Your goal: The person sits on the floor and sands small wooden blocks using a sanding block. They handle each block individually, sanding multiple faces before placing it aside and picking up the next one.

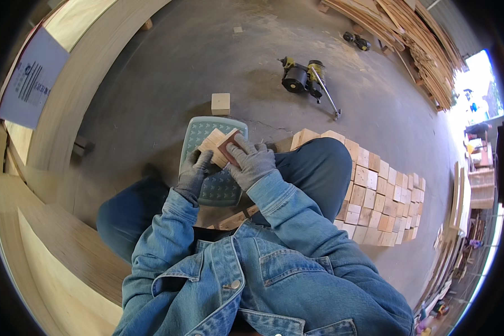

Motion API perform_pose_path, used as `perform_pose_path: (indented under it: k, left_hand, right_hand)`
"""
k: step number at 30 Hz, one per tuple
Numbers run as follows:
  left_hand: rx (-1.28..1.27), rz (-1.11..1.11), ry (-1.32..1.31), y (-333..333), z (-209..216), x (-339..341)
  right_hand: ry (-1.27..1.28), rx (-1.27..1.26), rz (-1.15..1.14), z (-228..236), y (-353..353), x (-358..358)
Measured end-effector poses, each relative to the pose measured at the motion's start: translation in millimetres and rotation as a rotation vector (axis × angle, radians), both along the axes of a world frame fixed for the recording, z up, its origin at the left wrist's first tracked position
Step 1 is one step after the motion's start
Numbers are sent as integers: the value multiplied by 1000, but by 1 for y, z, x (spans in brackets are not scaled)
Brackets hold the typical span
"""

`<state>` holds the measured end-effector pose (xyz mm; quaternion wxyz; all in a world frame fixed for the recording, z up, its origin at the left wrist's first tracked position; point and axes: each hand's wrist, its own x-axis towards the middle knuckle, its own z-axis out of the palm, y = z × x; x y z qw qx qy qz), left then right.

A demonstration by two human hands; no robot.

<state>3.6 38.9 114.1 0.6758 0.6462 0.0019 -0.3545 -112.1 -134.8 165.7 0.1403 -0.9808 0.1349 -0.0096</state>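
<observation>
My left hand (194, 169), in a grey glove, is closed round a pale wooden block (211, 147) above a light green plastic stool (197, 130). In my right hand (253, 163), gloved likewise, is a piece of reddish-brown sandpaper (228, 148), pressed to the right side of the block. Whether the sandpaper is wrapped round a backing is hidden by my fingers. Both hands meet over the stool, between my bent knees. Just beyond the stool, a single wooden block (220, 104) rests on the concrete floor.
To my right, many cut wooden blocks (375, 193) are packed together in rows. Ahead lies a black and yellow nail gun (302, 78) on the floor. Long boards (414, 39) are piled at the far right. Large plywood panels (78, 67) edge the left side.
</observation>
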Motion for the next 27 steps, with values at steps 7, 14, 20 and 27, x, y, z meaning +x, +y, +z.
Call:
perform_pose_path:
  k: [7, 14, 20, 27]
  left_hand:
    - [60, -49, 24, -5, 8, 2]
    - [33, -71, 52, -4, 3, 5]
    - [-92, 20, -90, 2, 1, 5]
    - [-4, 146, -369, 5, -7, 3]
  right_hand:
    - [-486, 462, -102, -40, -34, 2]
    - [-116, 1030, -343, -71, -74, 38]
    - [18, 1290, -300, -33, -55, 36]
    - [-61, 1274, -246, -33, -49, 37]
